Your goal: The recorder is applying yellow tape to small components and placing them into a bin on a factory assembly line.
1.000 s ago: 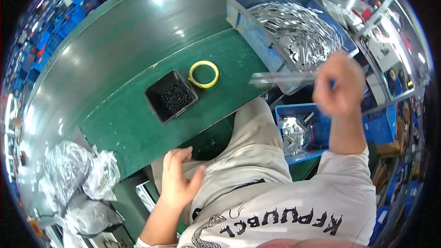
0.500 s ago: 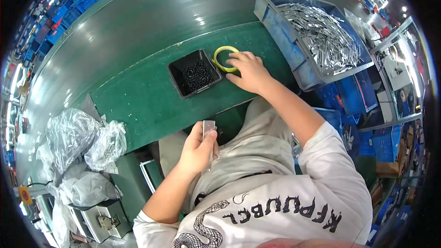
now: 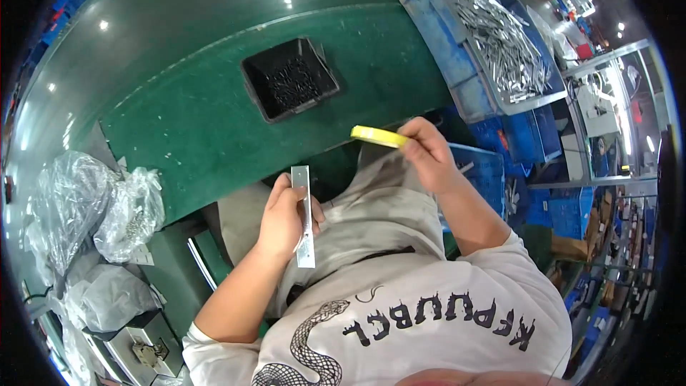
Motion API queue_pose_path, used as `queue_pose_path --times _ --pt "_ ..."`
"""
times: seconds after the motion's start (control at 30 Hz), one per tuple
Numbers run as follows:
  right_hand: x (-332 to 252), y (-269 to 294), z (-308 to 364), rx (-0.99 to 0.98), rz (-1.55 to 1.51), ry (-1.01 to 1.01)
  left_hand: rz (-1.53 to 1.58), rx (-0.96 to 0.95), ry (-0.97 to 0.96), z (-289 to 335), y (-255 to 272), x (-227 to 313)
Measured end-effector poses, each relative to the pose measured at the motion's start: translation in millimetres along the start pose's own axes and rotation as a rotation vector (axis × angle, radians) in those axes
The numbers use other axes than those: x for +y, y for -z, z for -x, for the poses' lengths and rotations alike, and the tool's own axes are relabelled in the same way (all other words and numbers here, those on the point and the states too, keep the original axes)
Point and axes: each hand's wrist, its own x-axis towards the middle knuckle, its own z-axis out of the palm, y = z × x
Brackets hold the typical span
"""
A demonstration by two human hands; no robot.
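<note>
My left hand point(image 3: 280, 220) is closed around a flat silver metal strip point(image 3: 306, 239) with small holes, held upright above my lap. In my right hand point(image 3: 431, 157), a roll of yellow tape point(image 3: 376, 135) is pinched at its right end and seen edge-on, raised over the bench's near edge. Beyond both hands, a black tray point(image 3: 258, 102) stands on the green bench point(image 3: 193, 143), with small black screw-like parts point(image 3: 293, 84) in it.
A blue bin point(image 3: 441, 46) heaped with silver metal strips point(image 3: 500, 43) stands at the right. Clear plastic bags point(image 3: 75, 200) lie on the left, above a grey metal device point(image 3: 146, 347). Blue crates point(image 3: 477, 179) sit below the bin.
My right hand has lifted the yellow tape roll off the bench and drawn it toward me. The metal strip in my left hand is now turned and shows more of its length.
</note>
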Motion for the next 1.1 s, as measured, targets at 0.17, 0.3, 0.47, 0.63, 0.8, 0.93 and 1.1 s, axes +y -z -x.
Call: queue_pose_path --times 0.17,0.3,0.47,0.63,0.8,0.93,1.1 --pt "-7 -18 9 -0.222 -0.044 0.029 -0.058 -0.076 -0.114 3 -7 -3" --pt "-9 -29 10 -0.243 -0.047 0.069 -0.05 -0.114 -0.112 8 -13 -3" --pt "-6 -37 8 -0.231 -0.035 0.103 -0.098 -0.171 -0.166 11 -13 -6" --pt "-8 -40 10 -0.223 -0.027 0.12 -0.162 -0.141 -0.173 13 -13 -4" --pt "-7 -40 10 -0.243 -0.025 0.116 -0.186 -0.112 -0.181 10 -11 -6" --pt "-3 -42 10 -0.238 -0.027 0.172 -0.256 -0.043 -0.142 11 -13 -3" --pt "-5 -43 8 -0.268 0.12 0.307 -0.305 0.007 -0.14 11 -12 -3"
